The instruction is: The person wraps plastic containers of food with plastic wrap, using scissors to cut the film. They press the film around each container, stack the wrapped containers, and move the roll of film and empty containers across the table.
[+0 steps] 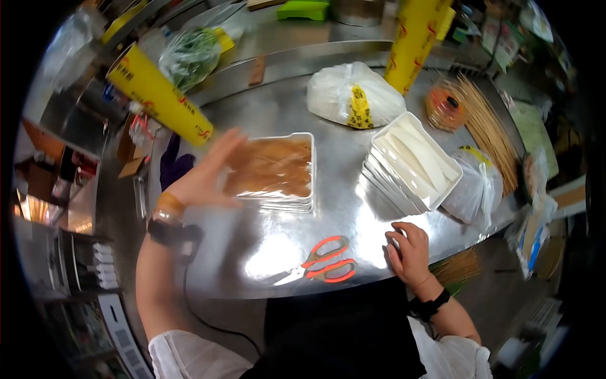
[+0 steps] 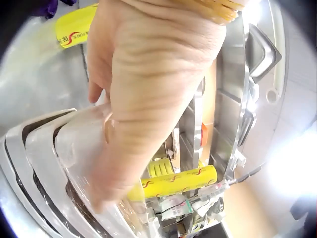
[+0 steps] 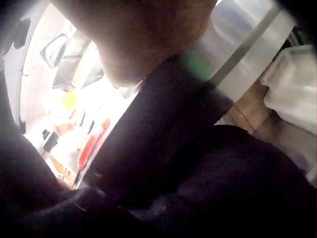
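My left hand (image 1: pixel 211 169), blurred in the head view, is at the left edge of a stack of white trays (image 1: pixel 314 165). Brown food slices (image 1: pixel 274 165) under clear film fill the top one. In the left wrist view, the hand (image 2: pixel 153 84) has its fingers extended over the film-covered stack (image 2: pixel 37 148). At the table's front edge my right hand (image 1: pixel 411 252) rests with loosely bent fingers, holding nothing. To its left lie orange-handled scissors (image 1: pixel 308 265). Dark cloth (image 3: pixel 163 134) fills much of the right wrist view.
A second stack of white trays (image 1: pixel 404 205), with long white pieces on top, stands at the right. Around it are white plastic bags (image 1: pixel 353 95), a round tub (image 1: pixel 445 107) and wooden skewers (image 1: pixel 489 129). Yellow film rolls (image 1: pixel 161 95) lie left and stand at the back.
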`<action>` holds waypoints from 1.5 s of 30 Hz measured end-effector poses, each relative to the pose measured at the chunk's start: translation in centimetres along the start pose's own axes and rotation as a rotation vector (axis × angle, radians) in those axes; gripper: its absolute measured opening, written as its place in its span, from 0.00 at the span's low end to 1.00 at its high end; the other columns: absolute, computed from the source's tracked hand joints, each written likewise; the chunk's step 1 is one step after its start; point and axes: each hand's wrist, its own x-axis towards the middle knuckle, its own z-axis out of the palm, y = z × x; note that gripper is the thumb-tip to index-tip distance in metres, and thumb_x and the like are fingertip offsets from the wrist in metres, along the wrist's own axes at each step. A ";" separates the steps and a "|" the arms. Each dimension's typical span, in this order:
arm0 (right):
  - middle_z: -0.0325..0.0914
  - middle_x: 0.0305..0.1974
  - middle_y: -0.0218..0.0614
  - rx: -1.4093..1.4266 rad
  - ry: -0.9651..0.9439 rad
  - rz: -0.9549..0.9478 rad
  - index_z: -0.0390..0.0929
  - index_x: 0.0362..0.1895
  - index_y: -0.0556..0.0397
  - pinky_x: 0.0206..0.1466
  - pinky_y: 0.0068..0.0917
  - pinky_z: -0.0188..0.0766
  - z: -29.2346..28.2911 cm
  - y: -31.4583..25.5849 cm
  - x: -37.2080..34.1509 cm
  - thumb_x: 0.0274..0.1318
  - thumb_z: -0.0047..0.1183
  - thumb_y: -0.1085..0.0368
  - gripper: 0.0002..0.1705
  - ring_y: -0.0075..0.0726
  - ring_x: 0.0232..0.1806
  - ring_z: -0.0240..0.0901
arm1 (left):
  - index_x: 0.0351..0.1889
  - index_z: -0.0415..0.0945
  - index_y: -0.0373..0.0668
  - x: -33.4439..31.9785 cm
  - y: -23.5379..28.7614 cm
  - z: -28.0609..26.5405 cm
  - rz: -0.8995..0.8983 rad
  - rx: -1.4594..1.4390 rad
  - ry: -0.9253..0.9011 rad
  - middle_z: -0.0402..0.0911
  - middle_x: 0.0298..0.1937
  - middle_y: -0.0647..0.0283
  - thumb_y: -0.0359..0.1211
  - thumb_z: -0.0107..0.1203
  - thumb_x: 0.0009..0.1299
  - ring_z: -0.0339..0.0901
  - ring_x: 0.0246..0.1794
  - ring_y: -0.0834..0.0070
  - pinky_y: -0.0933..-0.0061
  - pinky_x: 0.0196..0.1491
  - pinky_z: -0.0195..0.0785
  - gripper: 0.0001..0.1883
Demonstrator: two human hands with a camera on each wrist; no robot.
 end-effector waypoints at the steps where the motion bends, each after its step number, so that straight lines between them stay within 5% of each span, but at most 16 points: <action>1: 0.72 0.54 0.46 0.076 0.054 0.012 0.75 0.49 0.55 0.61 0.43 0.61 0.7 -0.4 0.4 0.52 0.55 0.67 0.18 0.52 0.56 0.67 | 0.77 0.44 0.45 -0.6 -0.2 0.7 -0.031 -0.141 0.084 0.45 0.78 0.57 0.47 0.74 0.46 0.42 0.79 0.61 0.62 0.77 0.35 0.63; 2: 0.72 0.54 0.47 0.157 0.105 0.023 0.75 0.50 0.55 0.62 0.42 0.60 1.2 -0.9 1.0 0.52 0.55 0.67 0.18 0.52 0.57 0.67 | 0.77 0.42 0.45 -1.2 -0.6 1.3 -0.059 -0.280 0.169 0.44 0.79 0.57 0.49 0.73 0.49 0.42 0.79 0.61 0.62 0.77 0.34 0.63; 4: 0.66 0.63 0.48 0.405 0.086 0.117 0.68 0.62 0.57 0.69 0.40 0.56 1.5 -3.3 4.2 0.63 0.48 0.66 0.23 0.50 0.66 0.62 | 0.78 0.40 0.43 -1.4 -4.3 4.3 -0.057 -0.624 0.449 0.45 0.79 0.58 0.57 0.44 0.73 0.43 0.79 0.65 0.65 0.77 0.36 0.44; 6: 0.61 0.68 0.39 0.941 0.085 0.302 0.62 0.69 0.54 0.69 0.37 0.54 2.7 -6.5 8.7 0.69 0.44 0.56 0.28 0.39 0.70 0.56 | 0.77 0.44 0.42 -1.2 -5.5 7.3 -0.029 -0.939 0.667 0.51 0.77 0.58 0.55 0.34 0.79 0.47 0.78 0.67 0.67 0.76 0.39 0.36; 13: 0.57 0.70 0.41 1.192 0.099 0.429 0.52 0.73 0.55 0.71 0.31 0.50 10.4 -9.7 18.7 0.72 0.40 0.50 0.34 0.37 0.71 0.53 | 0.75 0.53 0.44 -1.3 -0.9 8.2 -0.073 -0.994 0.594 0.57 0.75 0.61 0.57 0.24 0.80 0.52 0.75 0.71 0.71 0.74 0.41 0.35; 24: 0.61 0.66 0.43 1.142 0.107 0.298 0.49 0.73 0.57 0.69 0.31 0.53 8.2 -13.1 18.3 0.72 0.37 0.48 0.35 0.37 0.67 0.58 | 0.76 0.51 0.43 -1.3 0.0 6.5 0.019 -1.041 0.547 0.58 0.74 0.59 0.58 0.26 0.79 0.54 0.74 0.69 0.70 0.74 0.43 0.36; 42: 0.59 0.67 0.43 1.145 0.048 0.385 0.47 0.74 0.56 0.70 0.33 0.53 9.4 -11.3 18.3 0.72 0.37 0.45 0.39 0.37 0.68 0.56 | 0.75 0.50 0.40 -0.7 -2.0 8.5 0.010 -0.845 0.630 0.57 0.74 0.57 0.55 0.28 0.80 0.52 0.75 0.69 0.71 0.74 0.42 0.35; 45: 0.63 0.65 0.34 1.309 0.064 0.314 0.56 0.71 0.51 0.70 0.32 0.54 10.7 -9.6 18.0 0.71 0.39 0.47 0.32 0.33 0.67 0.58 | 0.75 0.51 0.42 -0.4 -1.8 9.0 -0.026 -0.912 0.620 0.57 0.75 0.60 0.52 0.28 0.81 0.52 0.75 0.70 0.71 0.74 0.41 0.32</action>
